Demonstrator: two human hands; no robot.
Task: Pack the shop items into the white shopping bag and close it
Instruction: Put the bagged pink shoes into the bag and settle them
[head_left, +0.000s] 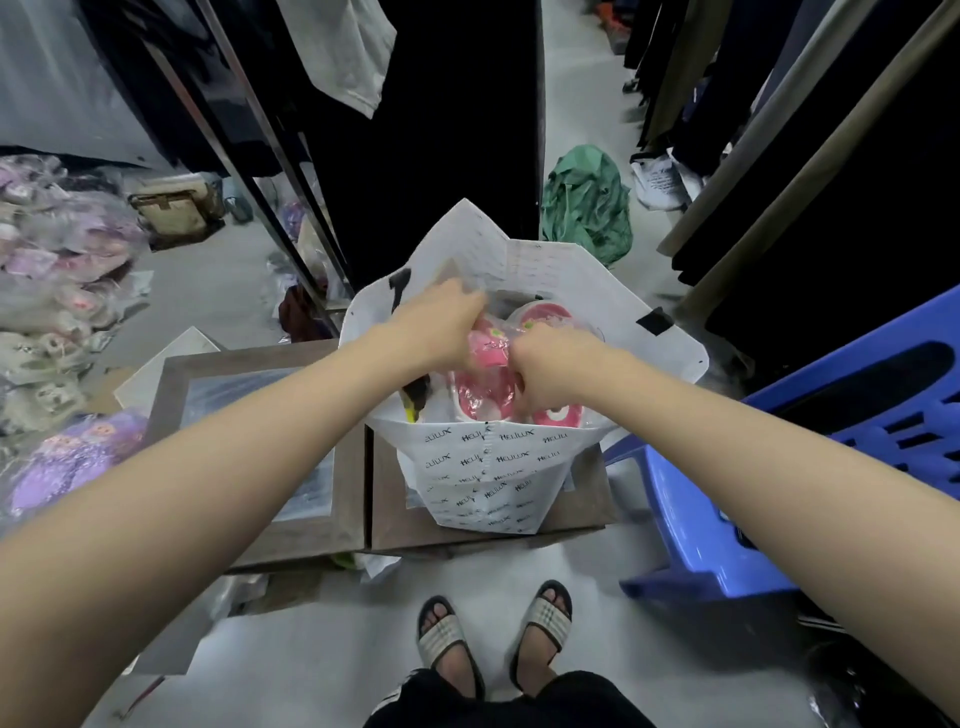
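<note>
Hidden: your fingertips are buried behind the pink packet (485, 347), which is smeared by blur; you cannot read what it is. A dark-and-yellow thing (415, 400) at the bag's 8 o'clock corner is too covered to name.
Bag: the white bag (488, 467) stands upright on the brown table (389, 509), mouth open, at 12 o'clock from your sandals (441, 634).
Contents: more pink wrapped items (483, 402) lie inside, under your hands.
Left hand: your left hand (441, 325) reaches in from 8 o'clock, fingers curled down over the packet's far edge, grasping it.
Right hand: your right hand (550, 371) comes in from 4 o'clock, clenched around the packet's near side.
Beside: a blue chair (691, 519) sits just at the bag's 3 o'clock; wrapped goods (62, 249) pile up at 9 o'clock.
</note>
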